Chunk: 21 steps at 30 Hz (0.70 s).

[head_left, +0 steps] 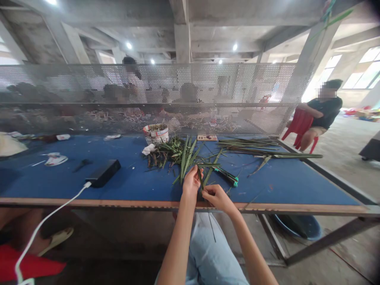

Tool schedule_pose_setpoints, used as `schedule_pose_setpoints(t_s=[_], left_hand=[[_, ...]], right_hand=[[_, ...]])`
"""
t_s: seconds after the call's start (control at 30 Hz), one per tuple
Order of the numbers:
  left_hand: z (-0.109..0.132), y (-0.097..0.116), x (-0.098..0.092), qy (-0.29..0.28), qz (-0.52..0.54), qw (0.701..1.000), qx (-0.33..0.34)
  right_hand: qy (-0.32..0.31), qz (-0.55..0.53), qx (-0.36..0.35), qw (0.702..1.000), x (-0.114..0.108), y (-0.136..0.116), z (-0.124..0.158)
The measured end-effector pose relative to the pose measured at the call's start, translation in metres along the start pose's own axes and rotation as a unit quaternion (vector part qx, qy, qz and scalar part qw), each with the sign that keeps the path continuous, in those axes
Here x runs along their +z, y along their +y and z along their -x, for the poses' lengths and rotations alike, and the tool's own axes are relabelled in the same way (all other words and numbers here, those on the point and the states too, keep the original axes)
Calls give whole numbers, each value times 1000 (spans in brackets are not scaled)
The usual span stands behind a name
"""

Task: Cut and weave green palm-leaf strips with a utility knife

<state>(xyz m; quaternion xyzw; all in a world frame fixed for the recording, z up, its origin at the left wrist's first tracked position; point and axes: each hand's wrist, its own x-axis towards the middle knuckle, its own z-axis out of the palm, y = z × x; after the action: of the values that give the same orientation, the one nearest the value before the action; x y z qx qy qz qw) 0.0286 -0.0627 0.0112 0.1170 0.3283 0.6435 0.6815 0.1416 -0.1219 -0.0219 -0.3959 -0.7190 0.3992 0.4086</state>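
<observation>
My left hand (192, 181) and my right hand (216, 198) are close together above the front edge of the blue worktable (133, 186). Both pinch a narrow green leaf strip (200, 178). Just beyond them lies a heap of cut palm-like leaves (175, 155). A tool with a green handle (227, 176), possibly scissors, rests just beyond my right hand. Further right lies a bundle of long leaf strips (247, 144).
A black power bank (103, 173) with a white cable (50, 221) lies at left. A patterned basket (156, 133) stands behind the leaves, before a perforated metal screen (148, 95). A seated person (323, 111) occupies a red chair at right.
</observation>
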Motion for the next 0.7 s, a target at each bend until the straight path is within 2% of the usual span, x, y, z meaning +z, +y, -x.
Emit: schedule_pose_setpoints(t_s=[0.3, 0.7], left_hand=[[-10, -5, 9, 19, 18, 1000, -2], [-14, -8, 5, 16, 30, 999, 9]], right_hand=[[-4, 9, 1, 1000, -4, 1, 1], [-8, 15, 4, 1000, -7, 0, 2]])
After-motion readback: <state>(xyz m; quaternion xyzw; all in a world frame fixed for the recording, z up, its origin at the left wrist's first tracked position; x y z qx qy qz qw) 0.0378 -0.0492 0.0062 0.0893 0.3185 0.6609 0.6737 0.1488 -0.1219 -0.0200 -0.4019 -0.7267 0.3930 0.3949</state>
